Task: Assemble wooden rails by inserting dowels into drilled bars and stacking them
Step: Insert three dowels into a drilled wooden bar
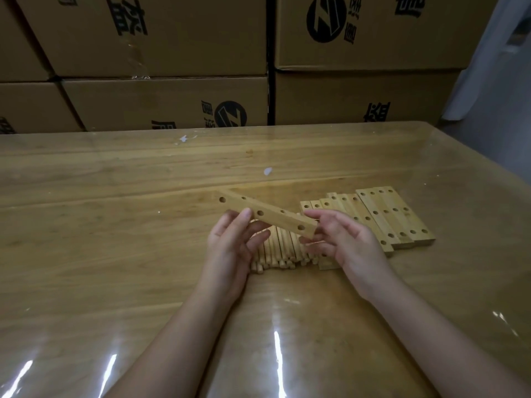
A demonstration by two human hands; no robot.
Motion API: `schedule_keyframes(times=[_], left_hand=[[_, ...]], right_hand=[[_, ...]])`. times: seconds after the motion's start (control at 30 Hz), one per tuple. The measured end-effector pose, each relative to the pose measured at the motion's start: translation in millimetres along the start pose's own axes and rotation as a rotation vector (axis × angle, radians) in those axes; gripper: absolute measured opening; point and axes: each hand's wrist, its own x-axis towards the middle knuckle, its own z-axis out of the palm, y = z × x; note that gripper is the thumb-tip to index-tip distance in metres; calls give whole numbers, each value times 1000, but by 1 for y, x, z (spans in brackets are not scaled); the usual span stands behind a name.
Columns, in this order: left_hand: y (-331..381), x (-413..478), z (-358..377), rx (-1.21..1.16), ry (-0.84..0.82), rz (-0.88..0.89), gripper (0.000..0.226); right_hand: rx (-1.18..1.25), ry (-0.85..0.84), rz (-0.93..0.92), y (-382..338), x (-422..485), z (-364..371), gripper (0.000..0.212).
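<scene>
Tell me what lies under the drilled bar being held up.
Under the drilled bar lies a row of dowels on the table. The bar, the left hand and the right hand cover their far ends.

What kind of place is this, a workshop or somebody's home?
Probably a small factory or warehouse workroom: stacked printed cardboard cartons behind a plastic-covered wooden table, with batches of identical drilled bars and dowels laid out.

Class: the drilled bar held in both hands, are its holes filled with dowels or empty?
Empty. The bar shows dark open holes along its face; nothing sticks out of them.
</scene>
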Motion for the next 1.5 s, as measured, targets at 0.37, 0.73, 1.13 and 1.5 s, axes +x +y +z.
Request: schedule_keyframes(times=[0.37,0.73,1.13,1.5], left_hand=[[8,1,-2,-311,-84,-258,34],[8,5,-3,-328,-44,-300,39],[4,4,-6,-314,6,-255,24],[7,2,-3,-361,62,-262,28]], right_hand=[[-1152,-240,-246,17,7,-20,68],[-1259,-222,-333,20,7,-19,51],[-1202,-216,-334,15,4,-16,44],[-1128,145,-361,9,5,-17,24]])
